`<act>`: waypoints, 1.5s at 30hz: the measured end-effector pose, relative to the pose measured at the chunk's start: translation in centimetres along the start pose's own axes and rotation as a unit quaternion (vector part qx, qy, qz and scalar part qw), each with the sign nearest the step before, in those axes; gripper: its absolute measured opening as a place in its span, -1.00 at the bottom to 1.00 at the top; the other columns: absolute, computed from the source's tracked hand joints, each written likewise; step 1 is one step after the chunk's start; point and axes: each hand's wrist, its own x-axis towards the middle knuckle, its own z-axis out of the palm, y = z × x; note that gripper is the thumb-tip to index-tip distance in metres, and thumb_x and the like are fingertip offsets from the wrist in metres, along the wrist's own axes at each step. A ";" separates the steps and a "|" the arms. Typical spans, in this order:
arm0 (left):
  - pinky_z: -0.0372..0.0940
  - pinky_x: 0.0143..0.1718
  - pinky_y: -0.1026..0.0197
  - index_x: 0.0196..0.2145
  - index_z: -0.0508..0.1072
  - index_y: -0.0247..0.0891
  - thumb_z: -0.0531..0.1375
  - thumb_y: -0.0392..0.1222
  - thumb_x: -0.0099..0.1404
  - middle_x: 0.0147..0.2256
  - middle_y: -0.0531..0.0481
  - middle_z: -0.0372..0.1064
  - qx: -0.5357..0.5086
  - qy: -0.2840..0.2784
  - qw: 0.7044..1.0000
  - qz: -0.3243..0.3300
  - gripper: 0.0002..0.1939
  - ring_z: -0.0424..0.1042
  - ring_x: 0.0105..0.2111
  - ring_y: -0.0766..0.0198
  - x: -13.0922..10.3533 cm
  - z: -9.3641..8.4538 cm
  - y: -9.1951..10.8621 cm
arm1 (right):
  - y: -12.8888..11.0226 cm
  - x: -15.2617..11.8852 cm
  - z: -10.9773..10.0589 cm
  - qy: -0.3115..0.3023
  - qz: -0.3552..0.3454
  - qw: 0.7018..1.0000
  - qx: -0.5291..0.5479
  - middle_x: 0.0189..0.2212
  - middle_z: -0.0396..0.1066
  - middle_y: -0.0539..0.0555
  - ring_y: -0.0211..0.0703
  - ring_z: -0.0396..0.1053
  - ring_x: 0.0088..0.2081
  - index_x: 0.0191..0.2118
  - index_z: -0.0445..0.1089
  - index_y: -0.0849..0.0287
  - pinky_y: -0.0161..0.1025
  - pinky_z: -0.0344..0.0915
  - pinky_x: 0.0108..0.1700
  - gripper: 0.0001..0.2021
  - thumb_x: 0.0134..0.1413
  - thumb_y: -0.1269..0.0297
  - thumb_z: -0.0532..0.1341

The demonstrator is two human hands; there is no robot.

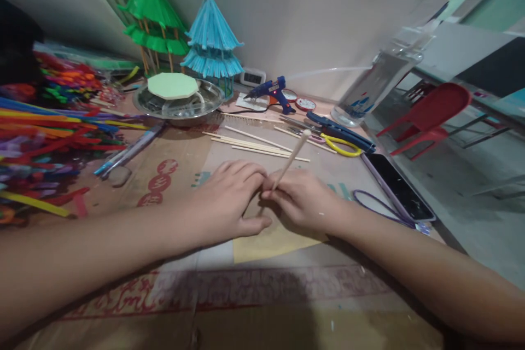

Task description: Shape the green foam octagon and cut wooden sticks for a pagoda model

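Note:
My right hand (pixel 307 199) pinches a pale wooden stick (pixel 291 159) that tilts up and away to the right; it may be several sticks held together. Beside it my left hand (pixel 233 199) arches, thumb stretched apart, with its fingertips meeting the right hand's fingers near the stick's lower part. Both hands are above a yellow sheet (pixel 266 243) on the cardboard-covered table. Just beyond them lie several loose thin wooden sticks (pixel 254 145).
Colourful pipe cleaners (pixel 74 142) crowd the left. Behind stand a metal bowl (pixel 180 115) bearing a pale green octagon (pixel 172 86), green (pixel 153 16) and blue (pixel 213 33) tiered models, and a glue gun (pixel 270 90). Yellow-handled scissors (pixel 342 146), a bottle (pixel 369 87) and a phone (pixel 397 186) lie rightward.

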 end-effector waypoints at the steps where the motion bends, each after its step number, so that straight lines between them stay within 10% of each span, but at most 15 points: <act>1: 0.18 0.15 -0.12 -0.10 0.39 -0.25 0.30 0.05 0.23 -0.01 -0.16 0.35 0.001 -0.002 1.000 0.000 -0.60 0.28 0.08 -0.07 0.0 0.0 0.0 | 0.0 0.0 0.0 0.006 0.008 1.000 -0.010 -0.39 0.53 0.07 -0.18 0.46 -0.34 -0.33 0.41 0.18 -0.29 0.31 -0.24 -0.83 0.28 0.40 0.11; 32: 0.22 0.07 -0.07 -0.10 0.37 -0.25 0.32 0.00 0.18 -0.02 -0.17 0.38 0.015 0.017 0.999 0.027 -0.58 0.31 0.04 -0.05 0.1 0.3 -0.1 | -0.4 -0.2 0.4 -0.006 -0.068 0.998 0.011 -0.38 0.51 0.08 -0.19 0.45 -0.32 -0.34 0.41 0.18 -0.29 0.31 -0.24 -0.85 0.24 0.45 0.12; 36: 0.21 0.09 -0.09 -0.11 0.39 -0.26 0.29 0.01 0.22 -0.02 -0.17 0.36 0.007 0.004 1.000 0.006 -0.62 0.30 0.04 -0.05 0.1 0.1 -0.1 | 0.6 0.1 0.5 0.024 0.027 0.998 0.055 -0.36 0.50 0.09 -0.17 0.44 -0.28 -0.35 0.40 0.17 -0.23 0.32 -0.19 -0.85 0.25 0.39 0.14; 40: 0.21 0.10 -0.07 -0.06 0.41 -0.22 0.31 0.09 0.23 -0.01 -0.13 0.39 -0.051 0.018 0.998 0.007 -0.57 0.31 0.06 -0.04 0.2 -0.2 -0.4 | 1.5 0.1 -0.5 0.105 0.180 0.907 0.366 -0.51 0.43 -0.04 -0.30 0.35 -0.51 -0.31 0.33 0.14 -0.33 0.29 -0.43 -0.79 0.25 0.11 0.22; 45: 0.24 0.00 0.06 -0.18 0.46 -0.17 0.14 -0.13 0.43 -0.16 -0.01 0.47 -0.135 0.101 0.985 0.025 -0.87 0.40 -0.08 0.14 0.6 -1.0 -0.9 | 2.0 0.5 -0.6 0.090 0.202 0.768 0.601 -0.55 0.45 -0.11 -0.39 0.23 -0.62 -0.28 0.28 0.12 -0.43 0.21 -0.57 -0.67 0.05 0.06 0.40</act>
